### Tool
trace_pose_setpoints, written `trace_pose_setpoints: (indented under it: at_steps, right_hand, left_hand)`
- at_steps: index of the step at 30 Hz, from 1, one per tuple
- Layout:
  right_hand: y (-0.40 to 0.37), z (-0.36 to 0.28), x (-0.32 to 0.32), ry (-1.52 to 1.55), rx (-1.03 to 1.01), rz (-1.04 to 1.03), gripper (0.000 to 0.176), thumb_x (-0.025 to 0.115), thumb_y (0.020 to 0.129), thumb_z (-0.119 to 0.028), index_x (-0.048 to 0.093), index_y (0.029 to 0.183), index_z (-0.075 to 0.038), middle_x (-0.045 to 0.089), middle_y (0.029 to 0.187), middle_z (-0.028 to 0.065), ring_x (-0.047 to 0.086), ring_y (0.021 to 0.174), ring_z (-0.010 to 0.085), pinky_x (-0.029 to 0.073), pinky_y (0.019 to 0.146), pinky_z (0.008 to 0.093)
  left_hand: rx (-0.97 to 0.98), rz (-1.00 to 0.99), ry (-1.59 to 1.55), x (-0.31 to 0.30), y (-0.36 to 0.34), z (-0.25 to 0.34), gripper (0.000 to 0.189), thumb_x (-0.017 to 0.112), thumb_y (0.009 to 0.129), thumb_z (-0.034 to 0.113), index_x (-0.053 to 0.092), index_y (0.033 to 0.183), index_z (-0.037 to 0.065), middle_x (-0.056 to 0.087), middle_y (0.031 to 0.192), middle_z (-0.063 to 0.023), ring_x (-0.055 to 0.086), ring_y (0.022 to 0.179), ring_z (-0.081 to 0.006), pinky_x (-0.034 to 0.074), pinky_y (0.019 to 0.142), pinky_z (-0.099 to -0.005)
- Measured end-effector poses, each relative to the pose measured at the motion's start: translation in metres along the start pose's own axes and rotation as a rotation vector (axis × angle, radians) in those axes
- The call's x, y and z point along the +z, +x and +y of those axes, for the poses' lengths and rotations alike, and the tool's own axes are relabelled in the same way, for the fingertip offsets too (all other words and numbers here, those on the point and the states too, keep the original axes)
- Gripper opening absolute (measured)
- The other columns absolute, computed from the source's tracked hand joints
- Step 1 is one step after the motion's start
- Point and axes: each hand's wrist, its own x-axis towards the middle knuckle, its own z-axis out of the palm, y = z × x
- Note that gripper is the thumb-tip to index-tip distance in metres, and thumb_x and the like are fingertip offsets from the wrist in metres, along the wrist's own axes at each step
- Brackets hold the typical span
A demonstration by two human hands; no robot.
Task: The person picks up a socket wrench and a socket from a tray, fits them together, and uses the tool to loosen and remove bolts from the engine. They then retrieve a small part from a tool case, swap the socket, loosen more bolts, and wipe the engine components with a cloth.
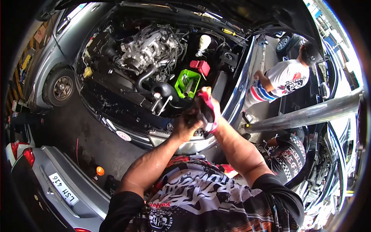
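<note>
Over the front edge of the open engine bay, my two hands are close together. My left hand (186, 127) is closed, fingers curled against a dark part between the hands that I cannot make out. A red and white cloth (208, 101) is bunched in my right hand (213, 112), which is closed around it and pressed to that dark part. Just beyond them, a green bin (179, 86) holds metal pieces. The engine (150, 48) lies exposed ahead and to the left.
A red box-shaped part (200, 67) and a white reservoir (204, 41) sit beyond the bin. A metal post (305, 112) slants in from the right. One person (288, 77) stands beside the car; another (288, 156) crouches lower right. An orange funnel (100, 171) lies at left.
</note>
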Motion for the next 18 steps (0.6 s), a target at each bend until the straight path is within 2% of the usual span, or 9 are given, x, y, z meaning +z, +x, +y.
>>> trace_pose_setpoints:
  at_steps: [1,2,4,6,8,9,13,16,18]
  right_hand:
    - [0.01,0.006,-0.014,-0.198,-0.102,-0.004,0.041,0.061,0.096,-0.053,0.061,0.1,-0.012,0.06,0.077,0.0037,0.061,0.065,0.022,0.05,0.057,0.0353]
    - [0.013,0.002,-0.015,-0.018,0.099,0.107,0.038,0.06,0.097,-0.051,0.061,0.105,-0.013,0.061,0.081,0.0044,0.062,0.067,0.0233,0.051,0.057,0.0366]
    - [0.004,0.003,-0.018,0.123,0.239,0.046,0.039,0.059,0.098,-0.052,0.059,0.101,-0.013,0.059,0.075,0.0056,0.061,0.062,0.0215,0.05,0.053,0.0371]
    - [0.03,0.053,-0.069,0.341,0.196,-0.28,0.029,0.061,0.1,-0.031,0.057,0.122,-0.012,0.064,0.093,0.0098,0.066,0.074,0.024,0.057,0.063,0.041]
    - [0.003,0.061,-0.057,0.192,0.125,-0.256,0.034,0.061,0.101,-0.019,0.054,0.133,-0.01,0.066,0.101,0.009,0.068,0.085,0.0222,0.058,0.075,0.0388]
    - [0.008,0.077,-0.047,-0.054,0.021,-0.042,0.037,0.06,0.101,-0.013,0.054,0.136,-0.006,0.067,0.112,0.0085,0.067,0.094,0.0178,0.054,0.086,0.0321]
    - [0.02,0.103,-0.017,-0.603,0.088,0.076,0.038,0.062,0.101,-0.031,0.065,0.115,0.004,0.072,0.101,0.0063,0.066,0.092,0.013,0.051,0.086,0.0277]
    - [0.04,0.108,0.036,-0.717,0.112,0.063,0.058,0.053,0.102,-0.051,0.067,0.11,0.005,0.071,0.096,0.0084,0.062,0.087,0.0141,0.05,0.082,0.0297]
    - [0.046,0.107,0.084,-0.656,0.032,0.007,0.055,0.051,0.103,-0.049,0.066,0.1,0.004,0.07,0.087,0.013,0.064,0.081,0.0197,0.051,0.076,0.0339]
  left_hand:
    - [-0.087,-0.09,0.047,-0.009,0.003,0.007,0.08,0.086,0.077,0.046,0.046,0.133,0.004,0.063,0.104,-0.006,0.062,0.08,-0.0122,0.052,0.05,-0.025]
    - [-0.172,-0.179,0.094,-0.019,0.002,0.013,0.09,0.085,0.076,0.051,0.04,0.14,0.007,0.06,0.109,-0.0058,0.063,0.084,-0.0137,0.056,0.051,-0.0264]
    - [-0.303,-0.075,0.102,-0.042,-0.005,0.004,0.088,0.087,0.074,0.048,0.04,0.138,0.009,0.059,0.107,-0.0048,0.062,0.084,-0.0136,0.055,0.051,-0.0265]
    - [-0.384,0.038,0.052,-0.064,-0.015,-0.002,0.078,0.088,0.076,0.041,0.042,0.132,0.013,0.058,0.104,-0.0035,0.061,0.086,-0.0126,0.052,0.053,-0.0262]
    - [-0.451,0.121,0.043,-0.095,-0.023,-0.003,0.068,0.085,0.08,0.035,0.043,0.128,0.015,0.059,0.105,-0.0032,0.061,0.089,-0.0128,0.052,0.054,-0.0261]
    - [-0.461,0.153,0.05,-0.11,-0.029,-0.002,0.058,0.08,0.084,0.029,0.043,0.126,0.015,0.059,0.104,-0.0019,0.06,0.089,-0.0121,0.052,0.053,-0.0257]
    - [-0.533,0.303,-0.098,-0.159,-0.048,-0.012,0.035,0.069,0.094,0.03,0.051,0.118,0.013,0.057,0.091,0.0016,0.057,0.08,-0.0086,0.054,0.053,-0.0276]
    - [-0.549,0.453,-0.168,-0.183,-0.065,-0.014,0.028,0.064,0.098,0.032,0.055,0.117,0.014,0.058,0.092,0.0023,0.058,0.082,-0.0096,0.055,0.055,-0.0285]
    - [-0.591,0.532,-0.191,-0.199,-0.078,-0.009,0.03,0.062,0.099,0.038,0.057,0.118,0.016,0.059,0.097,0.0008,0.06,0.091,-0.0143,0.056,0.065,-0.0363]
